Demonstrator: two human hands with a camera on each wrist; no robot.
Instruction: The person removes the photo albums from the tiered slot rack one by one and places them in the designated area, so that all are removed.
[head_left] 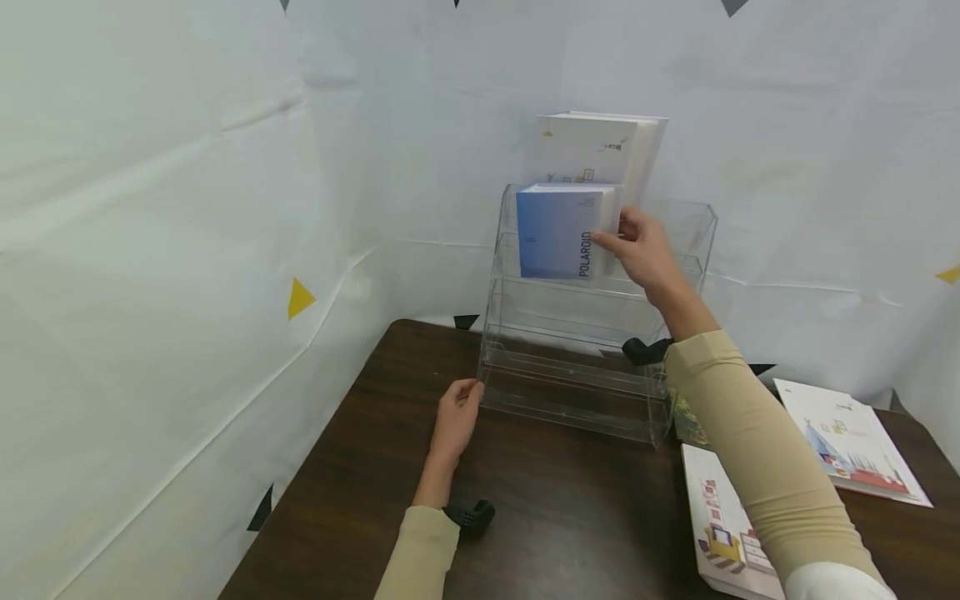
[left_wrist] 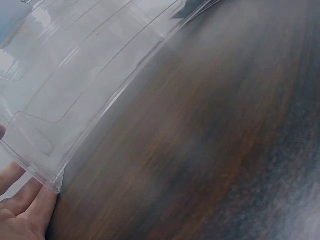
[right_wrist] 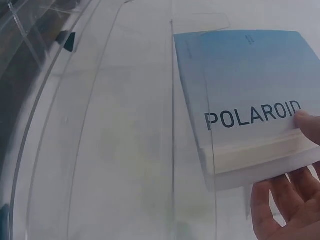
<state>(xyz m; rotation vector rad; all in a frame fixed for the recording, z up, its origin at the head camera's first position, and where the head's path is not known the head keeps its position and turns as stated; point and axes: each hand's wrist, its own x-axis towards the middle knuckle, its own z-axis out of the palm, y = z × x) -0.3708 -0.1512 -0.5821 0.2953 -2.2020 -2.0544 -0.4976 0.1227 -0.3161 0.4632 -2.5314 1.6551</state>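
Observation:
A clear acrylic tiered display rack stands on the dark wooden table. Near its upper tiers, my right hand pinches the right edge of a thick blue-and-white book marked POLAROID, thumb on the front cover. In the right wrist view, fingers curl behind the book's edge, and its lower end sits behind a clear panel. A larger white book rises behind it, its lower part hidden. Down at the rack's front left corner, my left hand grips the side edge, with fingers round the corner.
On the table's right lie a white illustrated book and another book with furniture drawings, partly covered by my right sleeve. A green-yellow patterned item shows beside the rack. White fabric walls surround the table.

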